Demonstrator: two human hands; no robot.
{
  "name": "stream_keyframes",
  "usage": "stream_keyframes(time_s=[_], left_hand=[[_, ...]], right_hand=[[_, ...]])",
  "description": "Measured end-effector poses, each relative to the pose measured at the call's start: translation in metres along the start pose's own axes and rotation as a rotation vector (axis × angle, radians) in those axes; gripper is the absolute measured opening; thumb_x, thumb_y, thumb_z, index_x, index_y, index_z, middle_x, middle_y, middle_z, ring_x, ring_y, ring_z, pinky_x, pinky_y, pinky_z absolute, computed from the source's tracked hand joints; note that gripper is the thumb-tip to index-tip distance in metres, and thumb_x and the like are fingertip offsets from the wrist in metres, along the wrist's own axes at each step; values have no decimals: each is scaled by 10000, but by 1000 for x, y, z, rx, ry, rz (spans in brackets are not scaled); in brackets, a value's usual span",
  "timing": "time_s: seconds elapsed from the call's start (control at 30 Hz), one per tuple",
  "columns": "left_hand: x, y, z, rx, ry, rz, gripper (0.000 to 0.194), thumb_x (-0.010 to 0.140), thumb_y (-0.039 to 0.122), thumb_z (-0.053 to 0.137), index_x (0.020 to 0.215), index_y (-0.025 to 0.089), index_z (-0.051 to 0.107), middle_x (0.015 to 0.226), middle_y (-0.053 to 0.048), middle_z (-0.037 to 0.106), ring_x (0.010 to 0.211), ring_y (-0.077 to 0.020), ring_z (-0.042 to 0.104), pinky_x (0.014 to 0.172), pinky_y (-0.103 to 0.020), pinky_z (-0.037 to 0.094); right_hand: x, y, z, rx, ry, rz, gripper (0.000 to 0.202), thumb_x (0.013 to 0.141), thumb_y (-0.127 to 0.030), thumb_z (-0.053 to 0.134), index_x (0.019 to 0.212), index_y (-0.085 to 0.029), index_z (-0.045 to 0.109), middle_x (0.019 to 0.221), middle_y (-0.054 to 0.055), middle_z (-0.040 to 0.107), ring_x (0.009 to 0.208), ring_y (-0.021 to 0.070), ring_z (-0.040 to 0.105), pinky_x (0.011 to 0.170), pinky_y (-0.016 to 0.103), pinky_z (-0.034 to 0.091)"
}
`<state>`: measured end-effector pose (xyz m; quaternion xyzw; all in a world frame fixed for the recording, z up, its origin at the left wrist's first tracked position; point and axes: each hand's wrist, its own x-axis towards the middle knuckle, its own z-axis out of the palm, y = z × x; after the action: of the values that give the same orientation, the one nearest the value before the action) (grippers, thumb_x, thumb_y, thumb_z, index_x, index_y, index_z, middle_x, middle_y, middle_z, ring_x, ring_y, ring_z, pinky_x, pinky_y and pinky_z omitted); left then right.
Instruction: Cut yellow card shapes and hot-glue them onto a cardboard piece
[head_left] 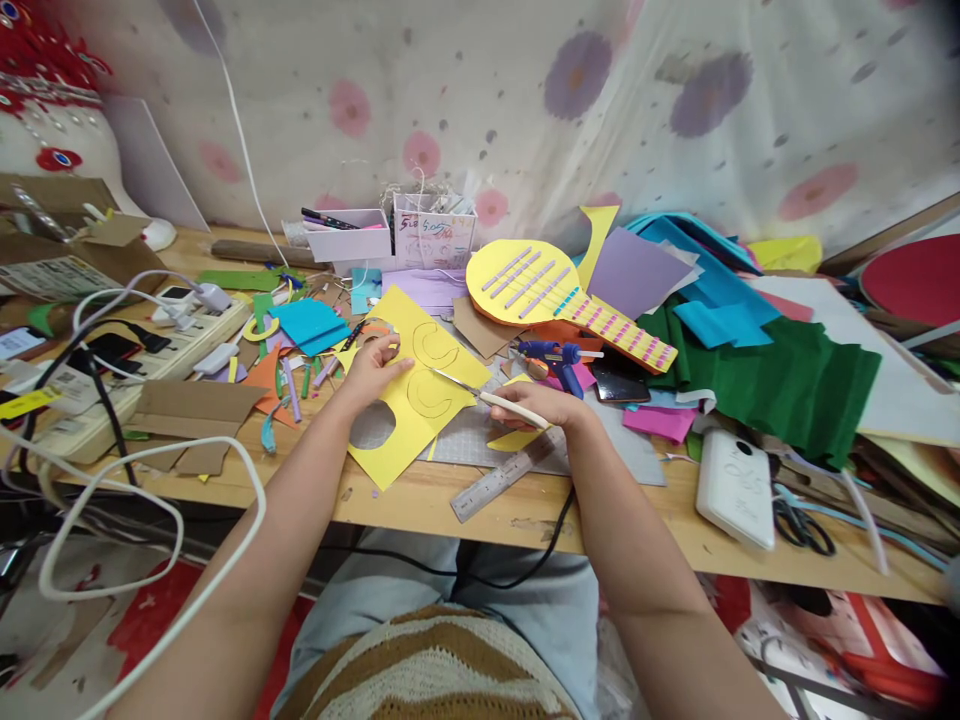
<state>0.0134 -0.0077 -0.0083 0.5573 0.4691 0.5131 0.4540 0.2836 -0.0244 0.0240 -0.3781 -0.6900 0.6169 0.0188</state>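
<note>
Pinches the left edge of the yellow paper (409,412), beyond and left of the ruler (484,490), between the fingers of the left hand (371,375), and grips the scissors (517,409) in the curled fingers of the right hand (555,403). As paper, looks light and bendy, apt to crease or tear where holed; best held by the solid edge farthest from the ruler.
</note>
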Motion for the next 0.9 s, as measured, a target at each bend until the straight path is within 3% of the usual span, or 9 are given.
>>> stream_keyframes(time_s=[0.33,0.77,0.9], left_hand=[[0,2,2,42,31,-24,467,499,373,747,872,159,566,735,-6,606,738,-152,591,638,-259,474],[-3,3,2,50,5,-30,500,521,373,734,935,159,553,807,-13,604,748,-138,585,658,-254,473],[-3,3,3,37,15,-25,509,509,383,746,928,158,564,766,-11,607,745,-147,589,651,-261,481]], right_hand=[[2,5,-2,43,-12,25,484,676,-599,598,650,-166,385,492,-80,309,413,24,270,377,177,188],[0,7,-5,-10,9,11,476,678,-601,588,676,-154,423,493,-84,311,420,26,272,393,178,192],[1,8,-7,-124,10,-24,493,697,-634,536,683,-153,431,514,-66,347,445,38,294,409,184,213]])
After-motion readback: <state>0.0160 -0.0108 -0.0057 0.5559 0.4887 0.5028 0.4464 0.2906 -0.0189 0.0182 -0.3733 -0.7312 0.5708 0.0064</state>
